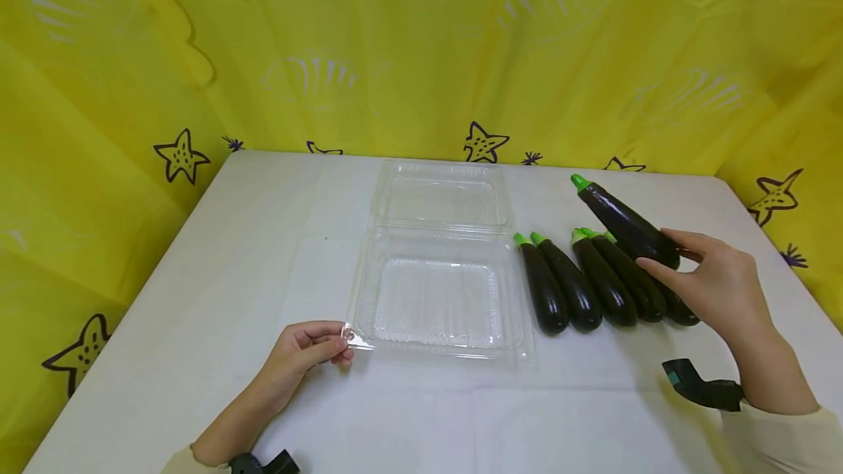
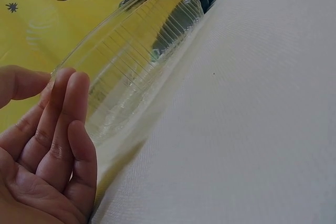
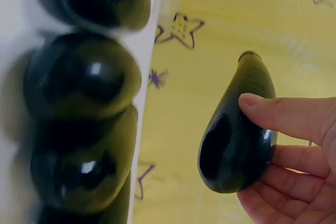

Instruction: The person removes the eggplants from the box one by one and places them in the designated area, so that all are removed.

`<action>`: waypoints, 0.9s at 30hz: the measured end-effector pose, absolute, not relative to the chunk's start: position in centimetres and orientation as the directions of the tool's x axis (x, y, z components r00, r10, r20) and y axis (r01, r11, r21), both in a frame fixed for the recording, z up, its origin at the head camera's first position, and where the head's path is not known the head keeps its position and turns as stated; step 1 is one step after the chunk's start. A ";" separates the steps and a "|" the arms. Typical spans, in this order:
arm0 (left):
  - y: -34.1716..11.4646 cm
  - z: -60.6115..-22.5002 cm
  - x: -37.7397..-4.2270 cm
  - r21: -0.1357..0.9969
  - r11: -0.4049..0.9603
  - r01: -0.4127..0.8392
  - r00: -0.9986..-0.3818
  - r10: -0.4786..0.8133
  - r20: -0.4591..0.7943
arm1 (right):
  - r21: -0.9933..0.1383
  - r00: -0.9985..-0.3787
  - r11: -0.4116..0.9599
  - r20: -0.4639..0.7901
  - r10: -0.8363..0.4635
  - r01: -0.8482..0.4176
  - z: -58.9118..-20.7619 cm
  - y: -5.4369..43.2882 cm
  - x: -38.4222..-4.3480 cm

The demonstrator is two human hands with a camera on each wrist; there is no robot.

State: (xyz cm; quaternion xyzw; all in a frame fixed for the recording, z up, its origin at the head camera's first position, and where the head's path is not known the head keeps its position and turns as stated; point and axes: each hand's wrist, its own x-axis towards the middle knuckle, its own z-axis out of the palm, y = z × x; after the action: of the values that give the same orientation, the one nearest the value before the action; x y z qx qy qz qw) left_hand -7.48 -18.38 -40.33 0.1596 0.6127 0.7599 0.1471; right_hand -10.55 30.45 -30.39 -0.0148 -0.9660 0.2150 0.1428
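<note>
A clear plastic clamshell container (image 1: 437, 302) lies opened flat, its lid (image 1: 441, 196) toward the far edge of the table. My left hand (image 1: 303, 357) pinches the container's near left corner between thumb and fingers; the left wrist view shows the grip on the thin rim (image 2: 113, 30). To the right, my right hand (image 1: 721, 280) holds a dark glossy eggplant (image 1: 626, 222) by its thick end, green stem pointing up and left. In the right wrist view the thumb and fingers grasp opposite sides of this eggplant (image 3: 236, 135), raised over the others.
Several more eggplants (image 1: 543, 291) lie side by side on the white table (image 1: 230, 291), right beside the container, stems away from me. The rightmost is partly hidden behind my right hand. A yellow patterned cloth (image 1: 421, 57) hangs behind the table and along its sides.
</note>
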 end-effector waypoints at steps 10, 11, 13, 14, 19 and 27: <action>-18.3 -40.3 -7.6 0.978 -0.206 -0.030 -0.903 0.425 0.062 | -0.398 -0.961 0.906 0.161 0.226 0.147 -31.5 34.5 -9.9; -18.3 -40.3 -7.5 0.979 -0.203 -0.030 -0.904 0.422 0.059 | -0.393 -0.961 0.906 0.150 0.231 0.156 -31.7 34.9 -9.9; -18.3 -40.3 -7.5 0.980 -0.197 -0.030 -0.907 0.418 0.056 | -0.393 -0.961 0.901 0.119 0.249 0.185 -32.0 35.8 -10.0; -18.3 -40.2 -7.5 0.980 -0.195 -0.029 -0.907 0.417 0.056 | -0.397 -0.961 0.896 0.101 0.256 0.197 -32.2 36.2 -9.9; -18.3 -40.2 -7.5 0.980 -0.196 -0.028 -0.906 0.419 0.058 | -0.410 -0.963 0.886 0.059 0.262 0.215 -33.1 38.0 -9.8; -18.4 -40.3 -7.5 0.980 -0.199 -0.033 -0.910 0.412 0.053 | -0.430 -0.967 0.870 -0.031 0.254 0.242 -34.4 40.4 -10.0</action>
State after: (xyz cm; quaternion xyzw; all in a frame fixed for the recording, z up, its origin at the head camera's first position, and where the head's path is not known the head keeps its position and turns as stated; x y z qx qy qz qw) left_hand -7.48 -18.38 -40.32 0.1538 0.6158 0.7587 0.1468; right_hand -10.04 40.43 -34.41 -0.1283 -0.9668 0.2207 0.0133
